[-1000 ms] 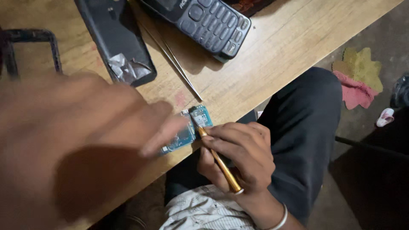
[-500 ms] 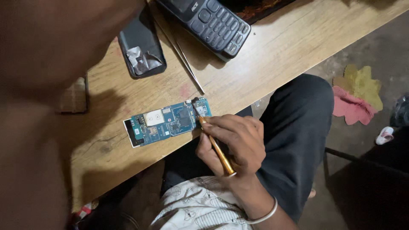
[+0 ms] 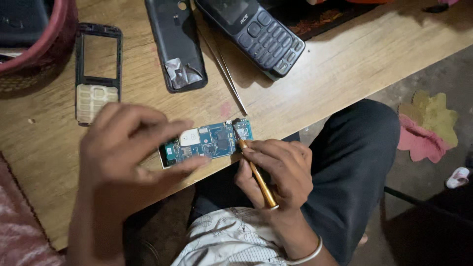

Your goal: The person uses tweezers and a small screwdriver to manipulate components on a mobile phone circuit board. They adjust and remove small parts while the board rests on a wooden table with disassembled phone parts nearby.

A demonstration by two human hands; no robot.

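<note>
While hands [image 3: 128, 157] work, parts litter wooden table [image 3: 345, 64].

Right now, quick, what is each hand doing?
Left hand: fingers pinch the blue circuit board on the wooden table.
Right hand: closed on a brass-handled tool, tip on the board.
</note>
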